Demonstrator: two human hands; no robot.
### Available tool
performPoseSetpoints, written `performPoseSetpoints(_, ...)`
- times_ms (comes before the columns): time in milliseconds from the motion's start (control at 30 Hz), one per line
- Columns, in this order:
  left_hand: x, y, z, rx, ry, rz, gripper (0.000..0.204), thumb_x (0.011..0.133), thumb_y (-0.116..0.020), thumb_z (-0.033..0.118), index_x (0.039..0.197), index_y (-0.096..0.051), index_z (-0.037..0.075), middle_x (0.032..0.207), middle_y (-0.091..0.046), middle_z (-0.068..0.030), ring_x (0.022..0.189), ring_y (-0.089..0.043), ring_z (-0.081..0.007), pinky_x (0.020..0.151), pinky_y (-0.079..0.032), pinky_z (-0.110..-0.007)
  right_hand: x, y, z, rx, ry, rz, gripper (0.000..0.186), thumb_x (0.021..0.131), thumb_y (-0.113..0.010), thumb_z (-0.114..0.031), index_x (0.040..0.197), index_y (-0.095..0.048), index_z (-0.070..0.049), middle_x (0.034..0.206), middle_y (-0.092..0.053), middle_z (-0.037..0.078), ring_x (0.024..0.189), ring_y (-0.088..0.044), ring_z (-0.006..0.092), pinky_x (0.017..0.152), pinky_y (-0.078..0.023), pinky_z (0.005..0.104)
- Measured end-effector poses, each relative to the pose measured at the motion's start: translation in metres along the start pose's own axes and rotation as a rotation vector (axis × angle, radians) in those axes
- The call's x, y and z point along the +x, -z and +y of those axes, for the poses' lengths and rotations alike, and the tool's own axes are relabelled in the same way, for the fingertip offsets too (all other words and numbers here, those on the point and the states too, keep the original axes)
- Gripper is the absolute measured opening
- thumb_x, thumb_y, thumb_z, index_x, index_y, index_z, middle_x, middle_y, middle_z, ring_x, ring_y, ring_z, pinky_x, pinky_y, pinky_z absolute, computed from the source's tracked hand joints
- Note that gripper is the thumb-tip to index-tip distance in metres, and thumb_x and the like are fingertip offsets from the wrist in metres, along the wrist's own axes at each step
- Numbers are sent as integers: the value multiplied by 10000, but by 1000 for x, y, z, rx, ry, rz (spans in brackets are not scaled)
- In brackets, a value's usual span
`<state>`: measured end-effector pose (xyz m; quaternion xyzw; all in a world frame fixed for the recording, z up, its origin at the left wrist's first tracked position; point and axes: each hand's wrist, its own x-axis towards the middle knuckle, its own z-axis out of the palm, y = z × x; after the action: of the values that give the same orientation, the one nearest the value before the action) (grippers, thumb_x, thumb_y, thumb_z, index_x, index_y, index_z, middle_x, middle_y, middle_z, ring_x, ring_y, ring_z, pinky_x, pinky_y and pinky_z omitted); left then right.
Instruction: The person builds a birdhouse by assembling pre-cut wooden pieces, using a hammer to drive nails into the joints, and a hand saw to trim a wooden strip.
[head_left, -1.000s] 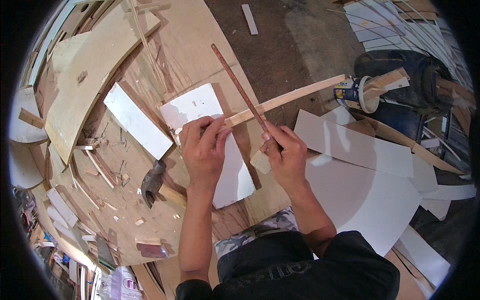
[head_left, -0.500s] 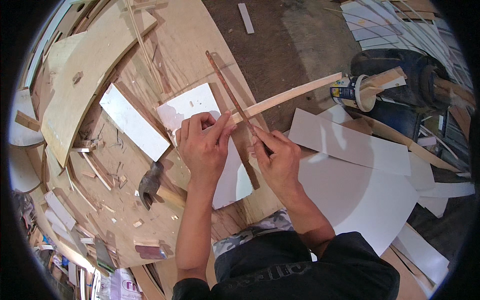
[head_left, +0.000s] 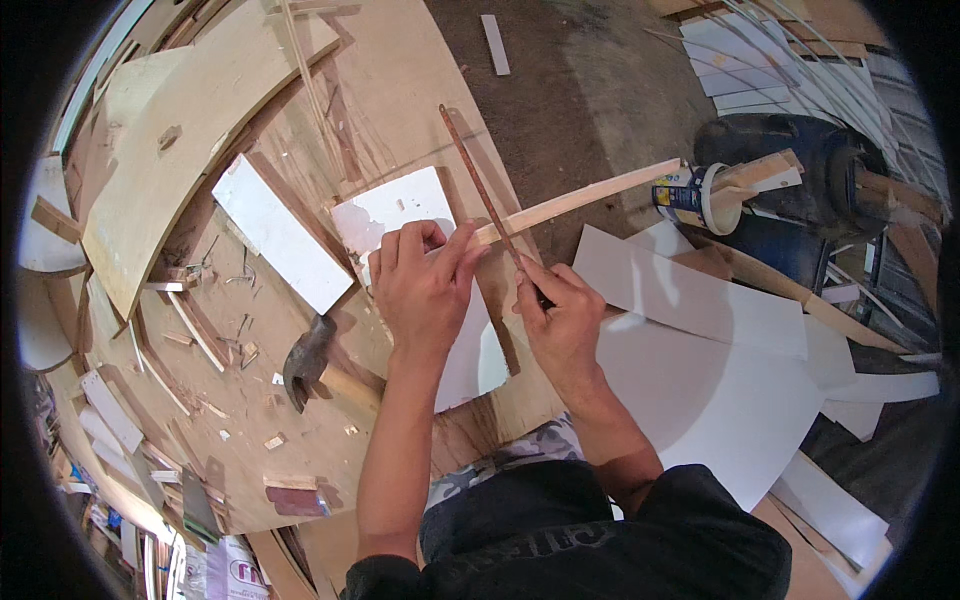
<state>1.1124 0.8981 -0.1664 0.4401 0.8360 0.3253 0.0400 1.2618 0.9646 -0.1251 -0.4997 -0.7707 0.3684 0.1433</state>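
My left hand (head_left: 422, 290) is closed on the near end of a long, narrow wooden strip (head_left: 590, 195), pinning it over a white board (head_left: 472, 350) on the plywood table. The strip slants off to the right, past the table's edge. In my right hand (head_left: 562, 315) is a thin, rusty blade (head_left: 468, 150), long and straight, with a dark grip end. It crosses the strip just right of my left fingertips. Whether it has teeth is too fine to see. Below and left of my left hand lies a claw hammer (head_left: 310, 362), its wooden handle running under my forearm.
Another white-faced board (head_left: 283, 235) lies left of my hands. A large curved plywood piece (head_left: 200, 130) and scattered nails and offcuts cover the table's left. On the right are white sheets (head_left: 700, 400), a bucket (head_left: 690, 195) of wood scraps and a dark blue drum (head_left: 800, 150).
The view has shifted slightly, so the table things sit a little further right. Both hands keep their grips, and the rusty blade still lies across the strip.
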Motion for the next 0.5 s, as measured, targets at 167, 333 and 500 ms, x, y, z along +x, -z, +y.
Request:
performPoseSetpoints(167,1,3,1,19,1,-21,315,831,-822,401,1108,-834,252,932,-589,25,876,-559,-188,782,-427,-377,-1,-1,-1,-52,5,26,282,912,-751,-28,1191,-789,-36,816,-665,160,684,-678,263,612,-523,379)
performPoseSetpoints(333,1,3,1,30,-4,-19,309,850,-798,424,1095,-830,238,922,-581,16,880,-551,-196,784,-418,-379,0,0,-2,-131,76,36,282,911,-754,-26,1190,-789,-39,807,-639,152,687,-660,266,623,-518,389)
performPoseSetpoints(500,2,4,1,34,-4,-24,286,874,-774,418,1081,-828,228,921,-582,8,885,-552,-200,780,-421,-383,-3,1,-2,-137,119,50,250,928,-759,-13,1176,-789,-26,729,-566,118,623,-561,202,584,-446,351)
